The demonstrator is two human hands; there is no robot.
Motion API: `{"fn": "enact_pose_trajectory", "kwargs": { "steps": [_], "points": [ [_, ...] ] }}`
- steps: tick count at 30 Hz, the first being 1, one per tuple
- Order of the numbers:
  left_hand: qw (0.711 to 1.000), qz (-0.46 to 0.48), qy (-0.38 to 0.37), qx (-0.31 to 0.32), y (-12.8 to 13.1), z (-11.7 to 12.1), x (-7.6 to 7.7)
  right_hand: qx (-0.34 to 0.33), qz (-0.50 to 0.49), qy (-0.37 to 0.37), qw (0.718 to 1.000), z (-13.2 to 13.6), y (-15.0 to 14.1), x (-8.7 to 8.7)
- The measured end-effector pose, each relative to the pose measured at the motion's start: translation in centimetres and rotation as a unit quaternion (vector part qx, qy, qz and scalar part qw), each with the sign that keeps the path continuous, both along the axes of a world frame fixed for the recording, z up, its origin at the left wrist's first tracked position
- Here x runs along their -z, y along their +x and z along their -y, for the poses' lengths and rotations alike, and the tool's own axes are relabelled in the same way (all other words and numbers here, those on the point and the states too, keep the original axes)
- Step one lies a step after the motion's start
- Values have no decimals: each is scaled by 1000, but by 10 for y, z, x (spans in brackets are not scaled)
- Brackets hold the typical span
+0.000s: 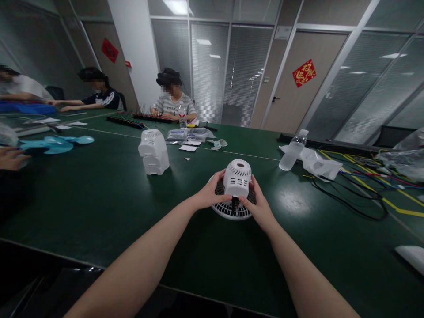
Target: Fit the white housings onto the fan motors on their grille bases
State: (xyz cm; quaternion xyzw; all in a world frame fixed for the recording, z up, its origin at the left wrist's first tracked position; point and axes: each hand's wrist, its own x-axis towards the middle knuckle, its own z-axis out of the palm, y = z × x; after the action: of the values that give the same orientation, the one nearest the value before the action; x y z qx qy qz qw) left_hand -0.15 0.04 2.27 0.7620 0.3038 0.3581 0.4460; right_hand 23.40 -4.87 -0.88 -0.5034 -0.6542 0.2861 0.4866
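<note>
A white fan motor cover (237, 176) with vent slots sits over the round white fan grille (247, 213), which lies on the green table (185, 247). My left hand (210, 193) is closed on the cover's left side, its thumb near the lower edge. From the right, my right hand (260, 205) grips the same cover, thumb also at the lower edge. Between the thumbs a dark part (234, 205) shows beneath the cover; what it is cannot be made out. Farther left stands a stack of similar white covers (154, 154).
Right of my hands lie a water bottle (293, 152), a crumpled white bag (319, 163) and loose cables (351, 194). Blue fan blades (56, 145) lie at the left, near another person's hand (12, 158). Several people sit across and beside the table.
</note>
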Motion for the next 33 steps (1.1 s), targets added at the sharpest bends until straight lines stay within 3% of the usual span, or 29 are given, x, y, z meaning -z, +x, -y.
{"fn": "enact_pose_trajectory", "kwargs": {
  "steps": [17,23,29,33],
  "points": [
    [1000,-18,11,-3,-2,-6,7,0,1,30,1000,4,-5,-6],
    [999,-33,36,-5,-2,-3,4,-1,8,16,1000,5,-3,-6],
    [998,-50,13,-22,-1,-3,0,-11,6,9,1000,2,0,-4],
    [996,-65,47,-28,0,-4,-2,-29,-17,8,999,1,1,-3]
  ]
}}
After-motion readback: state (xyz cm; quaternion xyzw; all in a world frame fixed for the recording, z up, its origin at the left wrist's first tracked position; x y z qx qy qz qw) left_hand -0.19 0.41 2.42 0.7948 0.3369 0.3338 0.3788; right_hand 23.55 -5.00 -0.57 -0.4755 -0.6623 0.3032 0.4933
